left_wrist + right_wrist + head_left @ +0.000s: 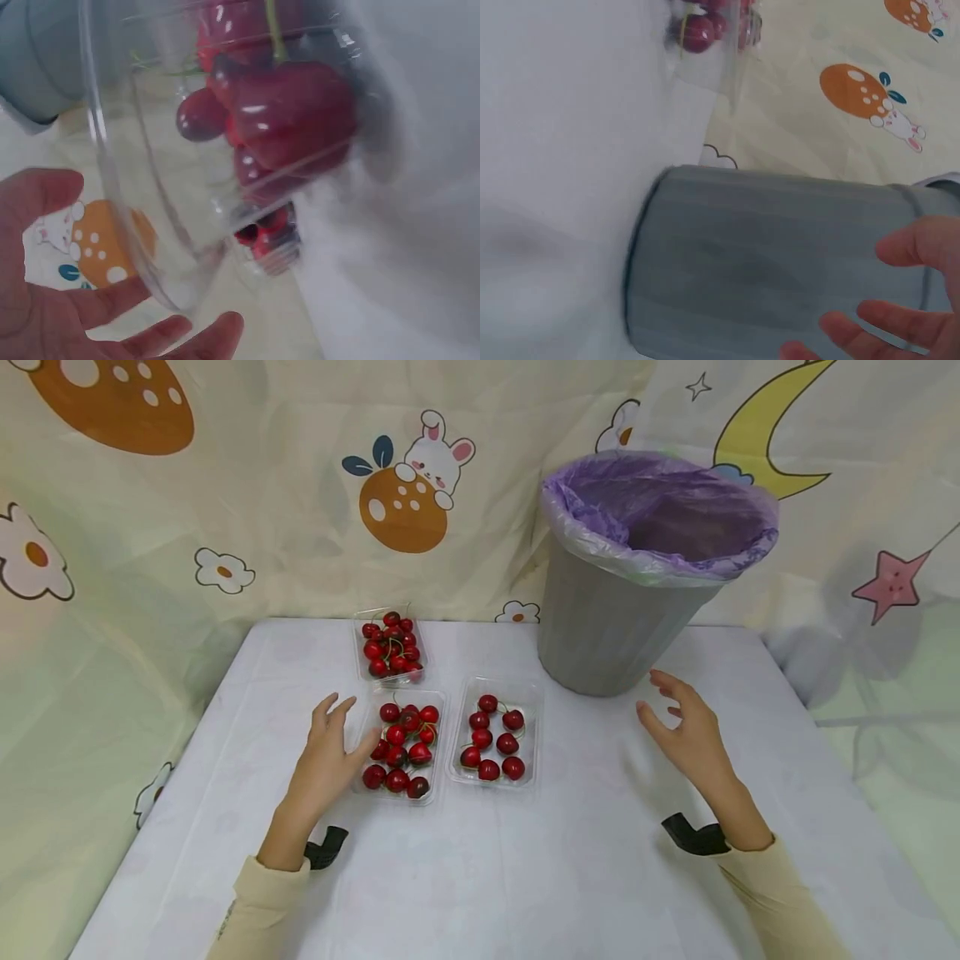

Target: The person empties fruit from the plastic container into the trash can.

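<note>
My left hand [322, 768], thumb and fingers spread apart and holding nothing, hovers at the left side of a clear plastic box [435, 697] of red cherries [419, 753]. Its thumb overlaps the box's left edge in the head view; whether it touches, I cannot tell. In the left wrist view, the box wall [101, 142] rises close beside the fingers. My right hand [693, 743] is in the air just right of a grey bin [600, 635], its fingers loosely bent around nothing. The bin's side fills much of the right wrist view, behind the fingers [900, 322].
A second clear box [531, 693] with fewer cherries sits to the right of the first, and a third box [360, 664] of cherries stands behind. A purple bag [581, 497] lines the bin. A patterned cloth [300, 485] hangs behind the white table [487, 877].
</note>
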`<act>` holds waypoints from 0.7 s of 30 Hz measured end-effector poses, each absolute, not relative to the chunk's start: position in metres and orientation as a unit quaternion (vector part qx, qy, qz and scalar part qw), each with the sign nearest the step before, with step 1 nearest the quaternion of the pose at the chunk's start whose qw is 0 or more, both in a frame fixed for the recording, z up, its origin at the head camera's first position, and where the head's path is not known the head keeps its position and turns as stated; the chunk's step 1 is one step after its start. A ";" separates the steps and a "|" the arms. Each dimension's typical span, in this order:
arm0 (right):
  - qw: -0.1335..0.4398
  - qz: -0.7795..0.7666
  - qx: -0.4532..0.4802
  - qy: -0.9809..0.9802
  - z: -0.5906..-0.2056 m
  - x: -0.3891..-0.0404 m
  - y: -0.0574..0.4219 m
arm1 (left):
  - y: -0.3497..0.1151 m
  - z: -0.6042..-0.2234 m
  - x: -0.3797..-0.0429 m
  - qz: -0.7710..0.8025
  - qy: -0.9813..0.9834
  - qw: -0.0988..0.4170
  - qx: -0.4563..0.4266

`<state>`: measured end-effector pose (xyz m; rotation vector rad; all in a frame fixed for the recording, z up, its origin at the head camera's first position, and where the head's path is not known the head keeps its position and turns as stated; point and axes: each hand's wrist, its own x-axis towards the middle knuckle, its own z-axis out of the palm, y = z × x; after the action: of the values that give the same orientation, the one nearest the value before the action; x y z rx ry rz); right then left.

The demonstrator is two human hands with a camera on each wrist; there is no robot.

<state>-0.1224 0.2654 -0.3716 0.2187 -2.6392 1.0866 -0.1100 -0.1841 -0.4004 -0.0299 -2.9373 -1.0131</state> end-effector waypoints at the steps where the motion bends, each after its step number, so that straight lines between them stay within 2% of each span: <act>1: 0.157 0.380 0.070 -0.909 -0.369 -0.123 0.268 | -0.185 -0.400 -0.109 -0.341 -0.940 0.004 0.006; 5: 0.239 0.424 0.020 -0.873 -0.358 -0.129 0.278 | -0.191 -0.403 -0.104 -0.353 -0.934 -0.037 0.040; 10: 0.367 0.601 -0.036 -0.709 -0.333 -0.149 0.287 | -0.202 -0.413 -0.093 -0.393 -0.911 -0.114 0.048; 12: 0.390 0.677 -0.038 -0.623 -0.318 -0.159 0.290 | -0.206 -0.418 -0.089 -0.424 -0.892 -0.146 0.055; 15: 0.360 0.753 -0.044 -0.549 -0.294 -0.173 0.297 | -0.208 -0.425 -0.085 -0.459 -0.871 -0.168 0.059; 21: 0.197 0.784 -0.059 -0.586 -0.261 -0.194 0.304 | -0.206 -0.432 -0.080 -0.502 -0.848 -0.167 0.040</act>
<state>-0.1938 0.3040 -0.2606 -0.1646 -1.6404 2.1950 -0.0801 -0.2061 -0.4321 0.1406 -2.9903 -1.7699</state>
